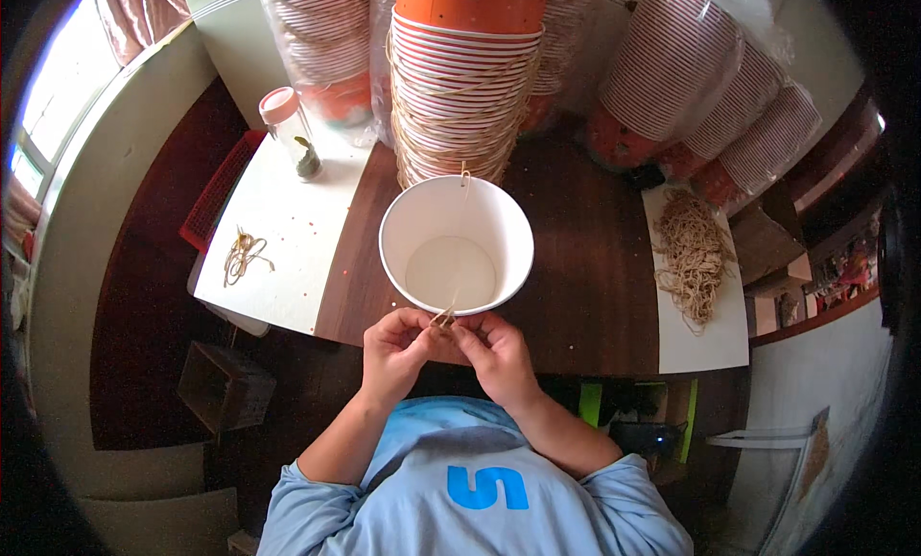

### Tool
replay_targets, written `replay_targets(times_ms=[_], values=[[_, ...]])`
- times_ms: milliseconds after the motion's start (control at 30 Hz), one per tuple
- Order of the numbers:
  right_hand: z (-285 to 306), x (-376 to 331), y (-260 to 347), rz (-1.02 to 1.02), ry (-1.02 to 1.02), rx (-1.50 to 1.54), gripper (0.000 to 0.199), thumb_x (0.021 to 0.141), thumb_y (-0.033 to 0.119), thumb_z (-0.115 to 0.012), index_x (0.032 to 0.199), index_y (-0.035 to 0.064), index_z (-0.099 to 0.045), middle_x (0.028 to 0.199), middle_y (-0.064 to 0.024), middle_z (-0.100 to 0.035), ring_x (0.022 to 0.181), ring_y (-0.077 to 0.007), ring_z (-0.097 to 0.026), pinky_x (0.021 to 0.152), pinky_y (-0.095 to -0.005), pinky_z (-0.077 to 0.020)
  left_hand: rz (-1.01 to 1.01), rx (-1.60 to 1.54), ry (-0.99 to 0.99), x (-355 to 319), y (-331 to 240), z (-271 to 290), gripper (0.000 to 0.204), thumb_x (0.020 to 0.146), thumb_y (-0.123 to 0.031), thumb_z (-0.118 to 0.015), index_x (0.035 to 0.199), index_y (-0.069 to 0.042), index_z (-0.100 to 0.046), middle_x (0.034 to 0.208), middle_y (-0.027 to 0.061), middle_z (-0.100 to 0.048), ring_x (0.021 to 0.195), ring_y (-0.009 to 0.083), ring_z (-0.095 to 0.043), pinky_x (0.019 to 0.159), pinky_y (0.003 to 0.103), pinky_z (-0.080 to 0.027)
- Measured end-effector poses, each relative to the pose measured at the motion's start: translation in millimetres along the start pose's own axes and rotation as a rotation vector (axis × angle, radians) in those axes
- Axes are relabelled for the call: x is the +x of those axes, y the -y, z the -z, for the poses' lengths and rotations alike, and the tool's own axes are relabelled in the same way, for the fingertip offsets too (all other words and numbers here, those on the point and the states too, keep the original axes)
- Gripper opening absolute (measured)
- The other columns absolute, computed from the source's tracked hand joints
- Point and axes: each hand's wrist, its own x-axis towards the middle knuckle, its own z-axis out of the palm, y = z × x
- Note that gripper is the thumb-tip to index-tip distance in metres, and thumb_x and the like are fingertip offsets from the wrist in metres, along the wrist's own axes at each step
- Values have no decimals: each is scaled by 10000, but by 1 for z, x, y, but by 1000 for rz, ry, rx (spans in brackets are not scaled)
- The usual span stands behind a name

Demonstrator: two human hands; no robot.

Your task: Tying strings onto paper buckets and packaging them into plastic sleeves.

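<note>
A white paper bucket [508, 235] stands at the middle of the brown table, its mouth tipped toward me. At its near rim, my left hand [391, 356] and my right hand [501, 359] are close together, thumbs and fingertips pinched. Between them they grip a thin tan cord [444, 316] beside the rim. Whether a knot is in it I cannot make out. Opposite, a loop of similar cord [465, 177] hangs over the far rim. The cord's lower part is hidden by my fingers.
Behind the bucket rises a tall stack of nested buckets [465, 86] draped with cords. Plastic-wrapped stacks [667, 62] stand at the back right. A clear bottle with a pink lid [291, 134] and a few loose cords [247, 256] are at left. A heap of cords [693, 254] lies right.
</note>
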Motion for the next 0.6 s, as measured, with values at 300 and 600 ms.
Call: replay_targets(times_ms=[300,600], values=[[-2,-1,1,118,-45,-175,154,906,134,-568,975,-2,-585,890,-96,-647,817,-145,-611,734,-286,-485,36,-93,-4,0,-1,2,60,835,-28,-633,859,9,-593,864,62,-642,786,110,-598,718,235,-492],[1,1,-6,162,-128,-189,149,904,126,-571,974,-3,-593,870,-92,-649,799,-135,-604,726,-280,-485,-51,-81,28,-2,-7,-2,43,863,-18,-606,883,18,-614,839,15,-637,750,59,-574,686,190,-466]])
